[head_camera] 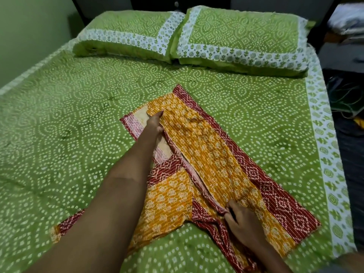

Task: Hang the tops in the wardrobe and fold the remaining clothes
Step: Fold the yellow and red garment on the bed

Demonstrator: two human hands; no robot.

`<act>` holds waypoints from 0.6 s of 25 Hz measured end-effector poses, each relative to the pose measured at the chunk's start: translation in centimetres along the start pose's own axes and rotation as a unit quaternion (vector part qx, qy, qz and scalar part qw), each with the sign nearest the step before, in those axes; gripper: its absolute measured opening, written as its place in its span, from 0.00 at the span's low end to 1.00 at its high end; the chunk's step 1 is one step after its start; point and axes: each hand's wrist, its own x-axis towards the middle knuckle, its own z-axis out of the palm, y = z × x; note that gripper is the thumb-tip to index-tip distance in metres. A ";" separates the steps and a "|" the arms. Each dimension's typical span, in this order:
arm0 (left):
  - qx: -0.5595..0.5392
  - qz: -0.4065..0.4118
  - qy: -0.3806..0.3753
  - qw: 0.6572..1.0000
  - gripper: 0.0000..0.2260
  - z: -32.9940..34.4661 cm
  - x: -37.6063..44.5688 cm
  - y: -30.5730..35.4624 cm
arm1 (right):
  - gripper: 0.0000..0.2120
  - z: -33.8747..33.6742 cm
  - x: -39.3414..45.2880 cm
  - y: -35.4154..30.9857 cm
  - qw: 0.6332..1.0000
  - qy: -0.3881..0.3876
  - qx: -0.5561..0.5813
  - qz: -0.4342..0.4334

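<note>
Orange-and-maroon quilted garment lies flat mid-bed, soft and light I judge; left hand presses fingers straight along the fold, right hand apparently pinches the folded edge, where I'd grip.

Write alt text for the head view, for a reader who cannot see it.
A person's two hands fold an orange and maroon printed garment on a green patterned bedsheet: the left hand presses flat near its far end, the right hand pinches a folded edge nearer. Two matching green pillows lie beyond.
</note>
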 end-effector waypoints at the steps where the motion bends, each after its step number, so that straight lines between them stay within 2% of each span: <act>1: 0.003 0.015 0.018 1.000 0.20 -0.3 1.2 0.5 | 0.04 -0.2 0.1 -0.1 1.000 0.002 0.016 0.000; 5: -0.024 0.094 0.084 0.992 0.25 -3.2 3.7 3.0 | 0.13 -1.7 -0.3 -1.1 0.984 0.039 0.171 -0.040; 6: -0.037 0.105 0.073 0.991 0.25 -4.5 4.9 2.6 | 0.13 -1.7 -0.5 -1.7 0.985 0.012 0.166 -0.052; 8: -0.019 0.078 0.080 0.994 0.22 -6.4 3.7 1.7 | 0.14 -1.1 -1.0 -2.8 0.991 -0.064 0.099 -0.062; 10: -0.019 0.064 0.073 0.995 0.24 -7.5 4.6 0.7 | 0.19 -0.4 -1.6 -3.4 0.994 -0.081 0.019 -0.064; 13: -0.010 0.186 0.115 0.976 0.32 -7.9 6.1 1.5 | 0.18 -1.1 -1.8 -4.1 0.994 -0.073 -0.011 -0.078; 15: 0.025 0.255 0.104 0.961 0.28 -8.8 7.0 1.8 | 0.18 -1.0 -2.2 -3.7 0.994 -0.065 0.005 -0.091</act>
